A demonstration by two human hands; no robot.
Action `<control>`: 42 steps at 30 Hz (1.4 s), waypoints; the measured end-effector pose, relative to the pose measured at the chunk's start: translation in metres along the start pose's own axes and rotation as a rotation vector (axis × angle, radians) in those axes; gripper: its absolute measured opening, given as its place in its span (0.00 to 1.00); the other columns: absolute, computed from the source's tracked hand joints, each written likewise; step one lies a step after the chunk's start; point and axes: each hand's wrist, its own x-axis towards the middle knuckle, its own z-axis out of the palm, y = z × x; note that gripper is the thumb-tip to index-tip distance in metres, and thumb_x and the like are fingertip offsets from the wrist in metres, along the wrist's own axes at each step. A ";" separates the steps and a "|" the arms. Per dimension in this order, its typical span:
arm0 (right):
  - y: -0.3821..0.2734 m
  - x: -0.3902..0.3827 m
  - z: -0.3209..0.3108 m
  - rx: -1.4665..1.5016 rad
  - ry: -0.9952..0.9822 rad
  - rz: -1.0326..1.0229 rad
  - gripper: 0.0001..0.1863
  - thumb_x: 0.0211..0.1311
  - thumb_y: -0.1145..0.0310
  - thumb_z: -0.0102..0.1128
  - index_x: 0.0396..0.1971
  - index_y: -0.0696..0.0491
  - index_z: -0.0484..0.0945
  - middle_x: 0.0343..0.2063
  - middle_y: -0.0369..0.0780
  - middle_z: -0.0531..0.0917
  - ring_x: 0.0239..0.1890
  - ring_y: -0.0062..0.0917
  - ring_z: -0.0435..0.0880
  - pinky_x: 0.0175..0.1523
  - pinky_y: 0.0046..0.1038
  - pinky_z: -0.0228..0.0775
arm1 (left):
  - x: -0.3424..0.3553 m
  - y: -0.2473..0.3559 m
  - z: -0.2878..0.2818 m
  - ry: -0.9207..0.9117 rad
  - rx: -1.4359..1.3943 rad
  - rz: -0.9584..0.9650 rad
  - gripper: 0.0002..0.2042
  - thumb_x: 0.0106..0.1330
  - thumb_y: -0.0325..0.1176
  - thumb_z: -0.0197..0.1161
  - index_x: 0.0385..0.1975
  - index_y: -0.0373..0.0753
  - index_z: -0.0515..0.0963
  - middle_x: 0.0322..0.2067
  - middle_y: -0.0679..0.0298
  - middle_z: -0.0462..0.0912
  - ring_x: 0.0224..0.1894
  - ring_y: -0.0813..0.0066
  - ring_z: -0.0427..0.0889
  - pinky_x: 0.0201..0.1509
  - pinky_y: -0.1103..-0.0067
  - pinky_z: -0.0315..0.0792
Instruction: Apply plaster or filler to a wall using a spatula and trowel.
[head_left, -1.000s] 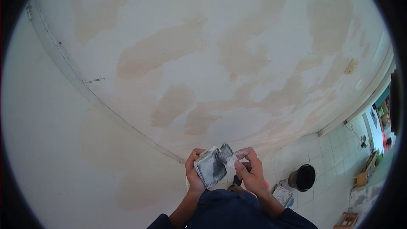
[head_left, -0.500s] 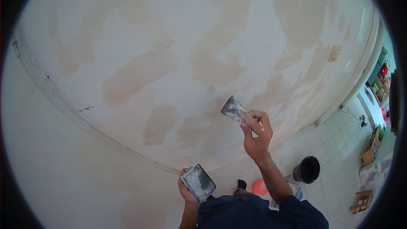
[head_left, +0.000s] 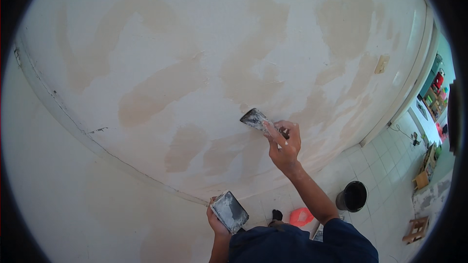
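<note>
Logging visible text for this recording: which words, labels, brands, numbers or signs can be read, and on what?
None can be read.
No lettering shows on the scraper in the right hand, the board in the left hand, the patchy wall or the black bucket.
Items far right: too small to tell.

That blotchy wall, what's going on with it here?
A person's right hand holds a smeared putty knife out at the wall, among beige patches; whether the blade touches is hard to tell. The left hand grips a rectangular plate, smeared white and grey, lower down near the body. A black bucket stands on the tiled floor to the right.
</note>
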 end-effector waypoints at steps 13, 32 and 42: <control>-0.004 -0.019 0.013 0.048 0.080 0.060 0.26 0.47 0.83 0.73 0.50 0.50 0.86 0.37 0.38 0.77 0.36 0.28 0.74 0.36 0.26 0.65 | 0.009 0.000 -0.003 0.033 0.064 -0.009 0.14 0.79 0.45 0.48 0.43 0.42 0.76 0.40 0.63 0.84 0.43 0.70 0.85 0.49 0.72 0.80; -0.072 -0.057 -0.054 1.296 -0.183 0.990 0.24 0.73 0.54 0.59 0.52 0.62 0.79 0.29 0.38 0.82 0.30 0.22 0.77 0.38 0.22 0.67 | -0.008 0.010 0.008 -0.075 -0.010 -0.020 0.25 0.73 0.50 0.42 0.54 0.38 0.76 0.47 0.58 0.84 0.48 0.61 0.84 0.53 0.65 0.80; -0.107 -0.121 -0.091 0.682 -0.545 0.433 0.15 0.59 0.76 0.67 0.48 0.55 0.85 0.40 0.45 0.79 0.41 0.30 0.81 0.43 0.28 0.75 | -0.017 0.029 0.032 -0.382 -0.077 -0.014 0.30 0.76 0.56 0.42 0.63 0.36 0.71 0.57 0.55 0.80 0.57 0.58 0.80 0.62 0.64 0.74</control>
